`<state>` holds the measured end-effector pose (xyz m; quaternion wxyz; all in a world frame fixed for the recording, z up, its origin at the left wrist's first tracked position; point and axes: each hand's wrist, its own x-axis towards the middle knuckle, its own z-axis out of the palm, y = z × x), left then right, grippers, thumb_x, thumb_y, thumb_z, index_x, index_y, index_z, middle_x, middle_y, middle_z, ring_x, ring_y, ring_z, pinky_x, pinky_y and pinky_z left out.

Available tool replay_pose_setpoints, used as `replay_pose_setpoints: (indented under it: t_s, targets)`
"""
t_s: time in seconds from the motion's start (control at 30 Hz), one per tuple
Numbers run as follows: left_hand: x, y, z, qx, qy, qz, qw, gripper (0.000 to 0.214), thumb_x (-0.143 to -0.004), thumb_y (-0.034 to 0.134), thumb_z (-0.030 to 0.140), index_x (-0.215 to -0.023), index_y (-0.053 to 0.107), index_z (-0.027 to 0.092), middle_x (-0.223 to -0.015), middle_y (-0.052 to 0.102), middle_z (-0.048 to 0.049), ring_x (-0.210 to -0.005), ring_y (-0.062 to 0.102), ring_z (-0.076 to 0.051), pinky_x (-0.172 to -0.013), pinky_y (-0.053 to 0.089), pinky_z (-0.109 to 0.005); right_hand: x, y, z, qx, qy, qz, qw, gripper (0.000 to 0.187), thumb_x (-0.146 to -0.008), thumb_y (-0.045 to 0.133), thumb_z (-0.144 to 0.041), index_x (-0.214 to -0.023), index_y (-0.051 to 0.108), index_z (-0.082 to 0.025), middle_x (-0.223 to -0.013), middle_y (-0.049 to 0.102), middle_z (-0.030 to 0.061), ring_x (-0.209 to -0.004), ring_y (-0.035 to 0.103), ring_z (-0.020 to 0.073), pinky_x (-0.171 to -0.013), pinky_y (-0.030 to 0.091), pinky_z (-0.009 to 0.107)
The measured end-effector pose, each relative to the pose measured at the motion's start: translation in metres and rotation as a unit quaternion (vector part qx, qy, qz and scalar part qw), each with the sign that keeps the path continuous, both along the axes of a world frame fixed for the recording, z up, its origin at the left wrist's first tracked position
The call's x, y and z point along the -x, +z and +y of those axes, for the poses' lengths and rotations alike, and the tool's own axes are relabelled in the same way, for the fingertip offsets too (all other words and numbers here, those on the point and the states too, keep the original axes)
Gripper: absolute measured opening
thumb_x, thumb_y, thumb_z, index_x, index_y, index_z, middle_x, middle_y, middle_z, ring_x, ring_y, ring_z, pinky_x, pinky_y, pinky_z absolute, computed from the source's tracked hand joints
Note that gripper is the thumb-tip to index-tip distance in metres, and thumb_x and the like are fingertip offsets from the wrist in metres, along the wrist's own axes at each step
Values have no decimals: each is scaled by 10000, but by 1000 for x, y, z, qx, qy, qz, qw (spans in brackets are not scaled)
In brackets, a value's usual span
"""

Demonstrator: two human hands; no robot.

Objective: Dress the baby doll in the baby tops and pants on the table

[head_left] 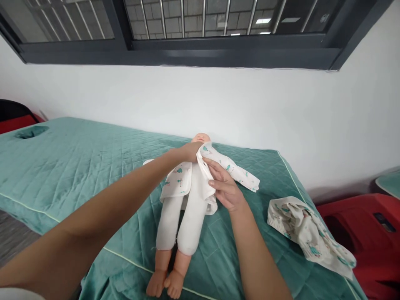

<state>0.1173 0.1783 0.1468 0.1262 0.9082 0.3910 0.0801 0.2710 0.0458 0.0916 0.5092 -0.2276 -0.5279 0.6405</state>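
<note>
A baby doll (168, 225) with white cloth legs lies on its back, its head at the far end, its bare feet towards me. It wears a white baby shirt (178, 181) with green prints, the front parted. My left hand (191, 152) is at the collar over the doll's chest, closed on the shirt's edge, its fingertips hidden by cloth. With thumb and fingers my right hand (224, 186) pinches the shirt's front edge on the right side. One printed sleeve stretches out to the right; most of the other is hidden behind my left forearm.
A green quilted bed cover (93, 146) lies under the doll. Crumpled printed baby pants (308, 233) rest near the right edge. Red plastic chairs (359, 237) stand beyond that edge. Behind are a white wall (218, 100) and a dark-framed window (187, 52).
</note>
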Motion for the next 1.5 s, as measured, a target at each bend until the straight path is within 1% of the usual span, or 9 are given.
replay_pose_setpoints:
  t_s: [0.1, 0.2, 0.33, 0.6, 0.87, 1.0, 1.13, 1.33, 1.5]
  targets:
    - [14, 10, -2, 50, 18, -82, 995, 353, -986, 417, 378, -1096, 706, 206, -1187, 703, -12, -1056, 637, -167, -905, 482, -238, 1, 3, -1, 3, 40, -30, 999, 639, -753, 777, -345, -1360, 580, -316, -1546, 463, 12, -1120, 634, 229, -788, 567, 305]
    - [15, 14, -6, 76, 28, -89, 993, 422, -937, 465, 476, -1190, 671, 210, -1250, 683, -31, -1079, 626, -188, -880, 470, -243, 5, 6, -3, 8, 60, -70, 996, 572, -812, 748, -325, -1361, 588, -333, -1566, 434, 21, -882, 649, 164, -540, 491, 231]
    - [4, 6, -7, 21, 6, -47, 999, 471, -823, 644, 370, -1267, 612, 214, -1300, 656, -46, -1134, 597, -214, -902, 459, -265, 9, 8, -7, -2, 45, -100, 994, 489, -842, 733, -297, -1318, 631, -340, -1551, 458, 25, -956, 681, 186, -542, 479, 220]
    - [14, -32, 12, -150, 162, -207, 953, 332, -880, 443, 103, -1144, 631, 178, -1207, 612, -110, -1146, 561, -232, -975, 466, -350, -9, 8, -8, -18, 81, -109, 991, 368, -900, 674, -315, -1266, 660, -281, -1397, 619, 105, -957, 734, 250, -592, 517, 265]
    - [101, -107, -54, -140, 188, -337, 912, 223, -918, 477, 175, -1096, 608, 208, -1126, 626, -90, -1102, 586, -233, -946, 496, -374, -13, -12, 12, 23, -161, 2, 987, 233, -805, 738, -246, -1036, 732, -264, -1066, 773, 48, -852, 715, 176, -660, 545, 254]
    - [136, -143, -92, -94, 199, -235, 947, 245, -899, 473, 151, -1061, 645, 213, -1111, 681, -81, -1075, 607, -268, -973, 464, -435, -9, -30, 6, 50, -238, 17, 970, 176, -779, 735, -239, -954, 739, -241, -968, 777, 39, -784, 684, 150, -641, 523, 239]
    - [143, -145, -103, -85, 198, -191, 958, 234, -895, 481, 152, -1029, 663, 214, -1161, 695, -70, -1090, 606, -276, -969, 448, -443, -11, -46, -29, 77, -308, 0, 948, 191, -779, 739, -272, -967, 724, -240, -943, 755, 20, -758, 657, 147, -654, 519, 260]
    - [139, -133, -117, -74, 159, -153, 973, 126, -902, 517, 216, -962, 628, 229, -1258, 659, -60, -1127, 582, -288, -940, 440, -456, 3, -64, -96, 36, -394, -202, 896, 324, -819, 741, -364, -1111, 661, -250, -1036, 719, 36, -924, 645, 188, -815, 515, 321]
    - [143, -132, -141, -51, 134, -180, 973, 159, -832, 608, 235, -987, 572, 228, -1297, 638, -52, -1192, 561, -269, -1047, 401, -458, 17, -70, -108, 10, -416, -335, 845, 400, -830, 712, -453, -1137, 626, -211, -990, 701, 51, -852, 624, 198, -796, 493, 338]
